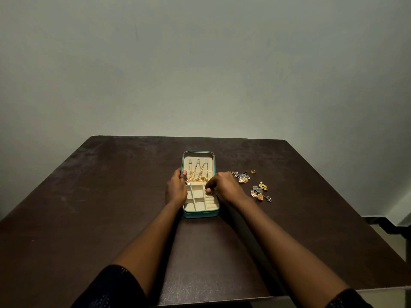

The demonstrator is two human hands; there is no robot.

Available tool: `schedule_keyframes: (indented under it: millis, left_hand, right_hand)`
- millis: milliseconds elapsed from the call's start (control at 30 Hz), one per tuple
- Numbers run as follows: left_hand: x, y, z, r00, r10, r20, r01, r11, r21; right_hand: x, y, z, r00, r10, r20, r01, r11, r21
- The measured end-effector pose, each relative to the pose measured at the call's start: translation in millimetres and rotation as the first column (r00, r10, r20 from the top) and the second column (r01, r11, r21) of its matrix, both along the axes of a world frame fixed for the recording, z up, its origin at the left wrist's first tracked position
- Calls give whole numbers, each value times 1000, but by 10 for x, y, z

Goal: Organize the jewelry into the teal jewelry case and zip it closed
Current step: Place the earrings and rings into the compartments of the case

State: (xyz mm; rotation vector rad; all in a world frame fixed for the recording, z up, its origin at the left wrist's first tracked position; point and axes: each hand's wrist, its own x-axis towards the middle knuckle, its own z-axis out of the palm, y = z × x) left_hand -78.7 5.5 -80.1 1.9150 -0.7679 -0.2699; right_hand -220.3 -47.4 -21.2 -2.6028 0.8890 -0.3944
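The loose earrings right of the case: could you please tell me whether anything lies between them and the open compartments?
Only the person's own right hand, which reaches over the right edge of the teal case, sits between the earrings and the compartments. Otherwise there is just bare table, and the lid is open.

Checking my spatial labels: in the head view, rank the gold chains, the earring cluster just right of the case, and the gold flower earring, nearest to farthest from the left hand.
1. gold chains, in the lid of the teal jewelry case, beside the thumb of the left hand.
2. earring cluster, just right of the case.
3. gold flower earring, farther right still.
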Motion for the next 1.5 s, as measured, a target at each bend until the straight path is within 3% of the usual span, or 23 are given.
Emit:
schedule_keyframes:
  millis: [333,1500]
  left_hand:
    - [-1,11,-3,1000,8,-10,-8,1000,1]
    - [1,18,1,1000,2,8,-2,1000,0]
  right_hand:
    - [28,22,-50,996,-81,22,81,996,26]
    - [28,-10,-18,994,-112,-4,112,994,20]
